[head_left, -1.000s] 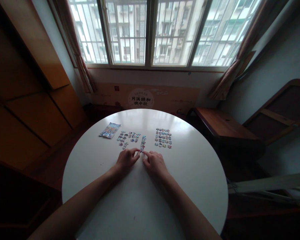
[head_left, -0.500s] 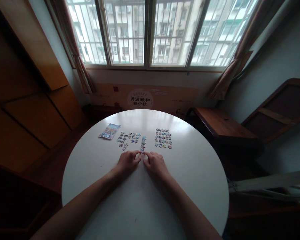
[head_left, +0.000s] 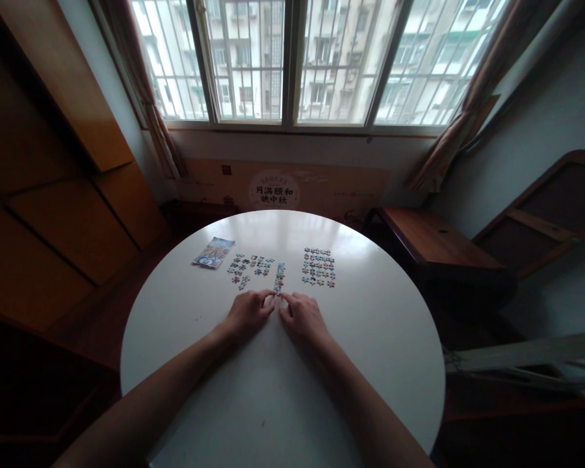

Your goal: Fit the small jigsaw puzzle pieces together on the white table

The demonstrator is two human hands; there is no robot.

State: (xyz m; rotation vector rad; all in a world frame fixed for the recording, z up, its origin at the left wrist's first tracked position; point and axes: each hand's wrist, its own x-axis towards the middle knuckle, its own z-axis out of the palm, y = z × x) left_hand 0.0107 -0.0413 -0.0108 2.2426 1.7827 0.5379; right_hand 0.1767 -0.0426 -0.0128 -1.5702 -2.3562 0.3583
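A narrow upright strip of joined jigsaw pieces (head_left: 279,276) lies on the round white table (head_left: 370,344). At its near end, my left hand (head_left: 249,311) comes in from the left and my right hand (head_left: 302,314) from the right, fingertips almost meeting. Both hands are closed, their fingers on the small puzzle piece (head_left: 278,294) at the strip's bottom, partly hidden by the fingertips. Loose jigsaw pieces (head_left: 244,268) lie scattered to the left of the strip. On the right, more jigsaw pieces (head_left: 319,266) are laid out in rows.
A colourful picture sheet (head_left: 214,252) lies at the table's far left. Beyond the table's right edge stands a wooden bench (head_left: 433,237). Barred windows (head_left: 331,65) and a printed panel (head_left: 322,185) are behind the table, with wooden cabinets (head_left: 68,221) to the left.
The view has shifted slightly, so the table and pieces sit a little higher. Both hands stay at the strip's near end, with hardly any movement of their own.
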